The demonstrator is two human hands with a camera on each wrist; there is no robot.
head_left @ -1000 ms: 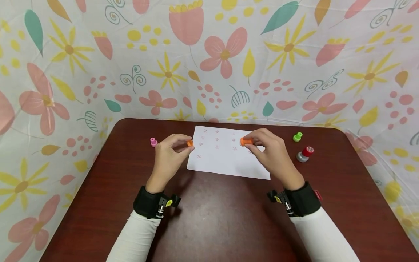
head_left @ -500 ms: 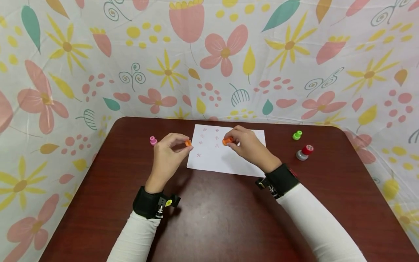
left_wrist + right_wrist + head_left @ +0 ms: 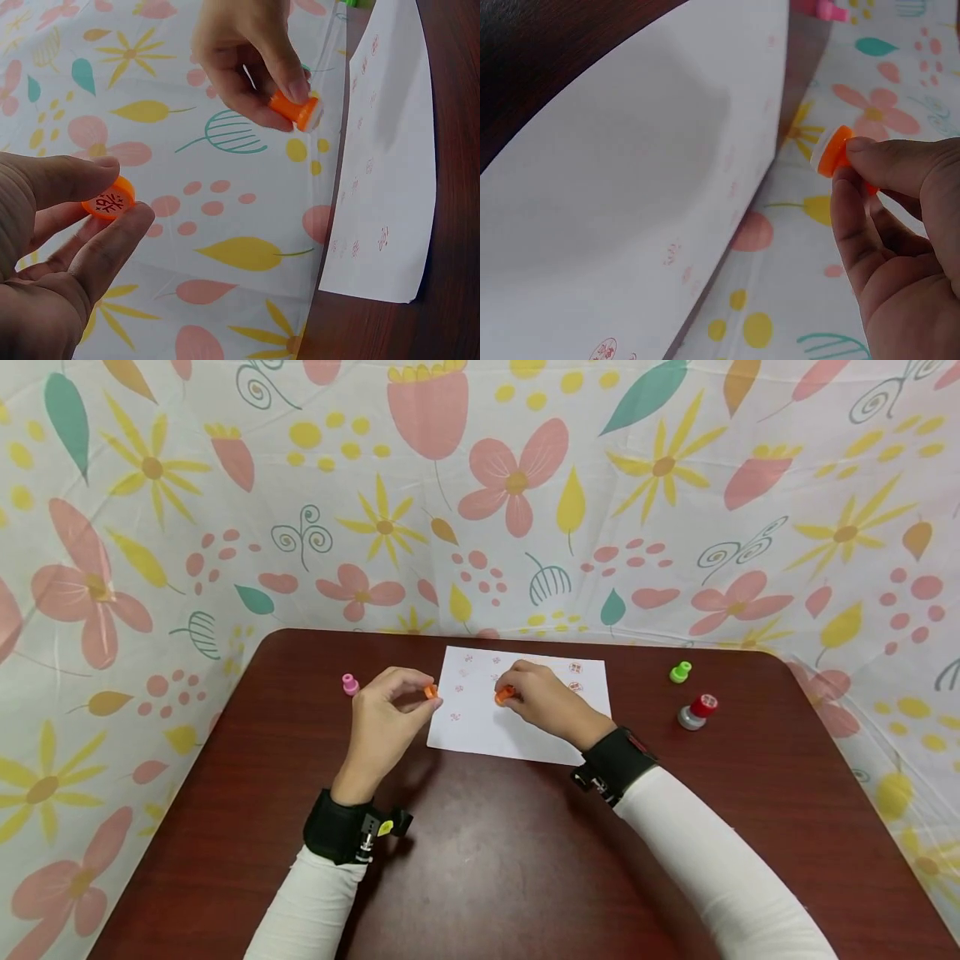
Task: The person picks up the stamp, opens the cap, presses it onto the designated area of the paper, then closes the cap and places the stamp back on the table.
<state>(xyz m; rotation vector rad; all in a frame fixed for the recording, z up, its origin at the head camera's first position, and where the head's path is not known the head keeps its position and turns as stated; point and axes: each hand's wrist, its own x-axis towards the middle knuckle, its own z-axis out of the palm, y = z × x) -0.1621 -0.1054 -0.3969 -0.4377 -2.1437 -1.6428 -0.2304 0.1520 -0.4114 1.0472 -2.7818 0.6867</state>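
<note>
A person's left grip (image 3: 384, 718) is drawn almost together, and a small round orange plastic-looking disc (image 3: 110, 199) is pinched by its rim between thumb and fingertips; the pale face, marked with a dark red branching pattern, is turned toward the left wrist camera. In the head view the disc is seen just beside the left edge of a thin, matt white rectangular paper sheet (image 3: 480, 735). By the right grip (image 3: 547, 700), likewise narrowed to a pinch, a short orange cylinder (image 3: 838, 152) with a flared, whitish end is held; it is tilted above the sheet and is shown apart from it in the left wrist view. The paper is marked with small red prints (image 3: 459, 688) toward its left and with larger round prints (image 3: 575, 668) near its far right corner. The sheet is laid on a smooth, glossy, dark reddish-brown surface (image 3: 465, 860). A knobbed pink piece (image 3: 350, 685) is placed left of the paper; right of the paper are placed a knobbed bright green piece (image 3: 680, 672) and, nearer, a red-and-grey cylindrical piece (image 3: 697, 712) with a patterned red end. Each wrist is encircled by a black band (image 3: 337, 828). Behind, a creased white floral cloth (image 3: 480, 568) is hung.
</note>
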